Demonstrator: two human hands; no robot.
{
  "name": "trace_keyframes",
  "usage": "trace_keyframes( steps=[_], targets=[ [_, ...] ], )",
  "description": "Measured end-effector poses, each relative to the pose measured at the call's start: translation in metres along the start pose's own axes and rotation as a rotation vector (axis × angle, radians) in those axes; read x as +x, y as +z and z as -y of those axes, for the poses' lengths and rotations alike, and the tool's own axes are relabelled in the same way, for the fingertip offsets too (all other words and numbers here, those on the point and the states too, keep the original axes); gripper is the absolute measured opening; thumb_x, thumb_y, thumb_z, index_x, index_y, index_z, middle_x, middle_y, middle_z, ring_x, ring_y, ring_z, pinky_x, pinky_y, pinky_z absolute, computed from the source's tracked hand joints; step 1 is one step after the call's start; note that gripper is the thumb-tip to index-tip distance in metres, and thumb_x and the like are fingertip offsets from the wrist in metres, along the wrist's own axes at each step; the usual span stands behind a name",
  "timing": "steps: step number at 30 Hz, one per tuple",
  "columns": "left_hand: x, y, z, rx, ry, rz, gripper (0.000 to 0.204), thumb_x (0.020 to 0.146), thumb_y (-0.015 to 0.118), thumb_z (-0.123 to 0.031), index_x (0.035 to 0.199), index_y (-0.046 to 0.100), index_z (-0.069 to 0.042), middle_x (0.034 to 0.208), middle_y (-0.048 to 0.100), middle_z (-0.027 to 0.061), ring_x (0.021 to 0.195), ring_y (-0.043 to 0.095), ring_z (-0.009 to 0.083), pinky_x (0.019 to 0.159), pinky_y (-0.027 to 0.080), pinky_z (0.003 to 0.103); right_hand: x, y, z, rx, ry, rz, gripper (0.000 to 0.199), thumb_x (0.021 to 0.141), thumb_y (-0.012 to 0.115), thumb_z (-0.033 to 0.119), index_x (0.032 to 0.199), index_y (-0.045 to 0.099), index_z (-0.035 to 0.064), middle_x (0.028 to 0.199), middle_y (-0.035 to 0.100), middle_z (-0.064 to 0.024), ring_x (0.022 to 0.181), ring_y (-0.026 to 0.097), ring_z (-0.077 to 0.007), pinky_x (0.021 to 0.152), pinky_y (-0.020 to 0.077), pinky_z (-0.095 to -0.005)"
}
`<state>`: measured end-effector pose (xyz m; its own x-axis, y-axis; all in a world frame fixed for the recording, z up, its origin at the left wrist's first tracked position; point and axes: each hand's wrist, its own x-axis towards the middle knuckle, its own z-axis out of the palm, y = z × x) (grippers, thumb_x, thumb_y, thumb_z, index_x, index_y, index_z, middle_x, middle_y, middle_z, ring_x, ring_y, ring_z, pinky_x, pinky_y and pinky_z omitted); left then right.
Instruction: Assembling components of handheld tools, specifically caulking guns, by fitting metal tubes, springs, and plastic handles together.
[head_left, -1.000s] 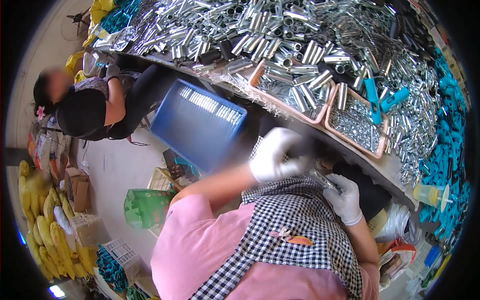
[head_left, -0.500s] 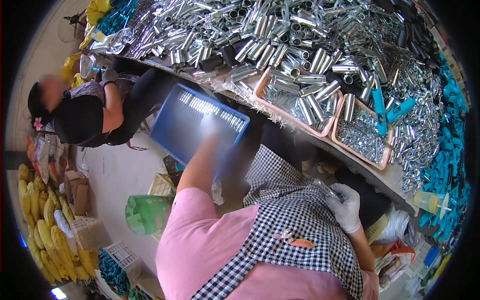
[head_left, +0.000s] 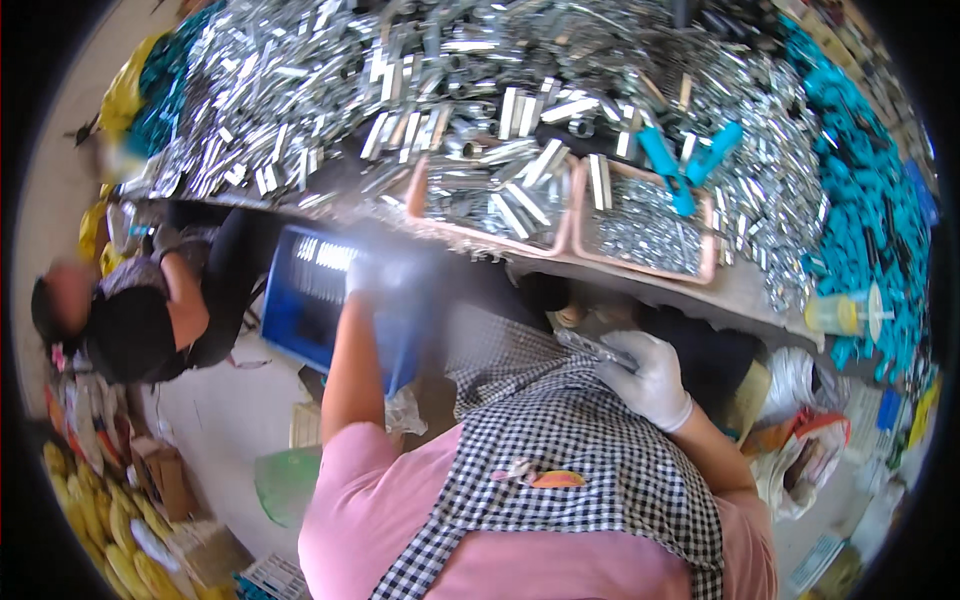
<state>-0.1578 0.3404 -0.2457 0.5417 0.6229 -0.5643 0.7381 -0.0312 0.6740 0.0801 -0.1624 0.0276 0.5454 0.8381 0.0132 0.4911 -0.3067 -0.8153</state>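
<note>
My left hand point(head_left: 385, 275), in a whitish glove, is smeared by motion over the blue crate point(head_left: 283, 338); its fingers cannot be made out. Inside that crate, a row of slim silver metal pieces point(head_left: 325, 255) stands along the far side. In front of my apron, my white-gloved right hand point(head_left: 652, 380) is closed around a slim silver metal piece point(head_left: 592, 346), which sticks out to the left. Its exact kind does not show.
Beyond the table edge lies a heap of loose metal tubes point(head_left: 440, 70). Two pink trays point(head_left: 571, 215) of metal parts sit at its front, with teal plastic pieces point(head_left: 662, 160) by the right one. A yellow-lidded cup point(head_left: 845, 312) stands farther right. Another person point(head_left: 140, 320) sits at left.
The view has shifted, so the table and trays appear farther left. My left hand has moved from inside the crate toward its far right side. My right hand still grips the metal piece.
</note>
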Motion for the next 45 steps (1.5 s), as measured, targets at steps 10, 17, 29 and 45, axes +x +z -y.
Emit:
trace_keyframes(
  steps=[10,17,29,45],
  targets=[
    [-0.205,0.123,-0.214,-0.913,0.365,0.216,0.006,0.097,0.056,-0.010,0.098,0.059,-0.004,0.089,0.063,0.0079,0.071,0.062,0.0183,0.064,0.054,0.034,-0.022,-0.006,-0.011,-0.039,-0.042,-0.223,0.030,0.072,0.078,0.015,0.095,0.070,-0.0006,0.081,0.068,-0.0170,0.069,0.068,-0.0326,0.062,0.0541,-0.0370],
    [-0.240,0.187,-0.243,-0.292,0.807,-0.108,0.029,0.093,0.056,-0.003,0.120,0.047,-0.003,0.085,0.059,0.0065,0.067,0.062,0.0179,0.061,0.055,0.034,-0.043,-0.014,-0.018,-0.104,-0.120,-0.326,0.028,0.070,0.079,0.014,0.093,0.070,0.0013,0.080,0.069,-0.0152,0.068,0.068,-0.0310,0.061,0.0542,-0.0365],
    [-0.281,0.200,-0.284,-0.600,0.414,0.231,0.019,0.100,0.053,-0.016,0.106,0.057,0.001,0.082,0.066,0.0119,0.066,0.068,0.0206,0.060,0.059,0.035,-0.050,-0.027,-0.025,-0.128,-0.208,-0.412,0.030,0.068,0.080,0.012,0.092,0.068,0.0008,0.080,0.068,-0.0148,0.068,0.067,-0.0311,0.060,0.0533,-0.0372],
    [-0.280,0.182,-0.315,-0.705,0.090,0.776,0.021,0.099,0.056,-0.012,0.107,0.064,0.005,0.085,0.070,0.0151,0.073,0.071,0.0231,0.067,0.062,0.036,-0.058,-0.033,-0.031,0.148,-0.159,-0.357,0.030,0.066,0.082,0.007,0.091,0.067,-0.0017,0.080,0.068,-0.0159,0.068,0.068,-0.0294,0.061,0.0538,-0.0334]
  ],
)
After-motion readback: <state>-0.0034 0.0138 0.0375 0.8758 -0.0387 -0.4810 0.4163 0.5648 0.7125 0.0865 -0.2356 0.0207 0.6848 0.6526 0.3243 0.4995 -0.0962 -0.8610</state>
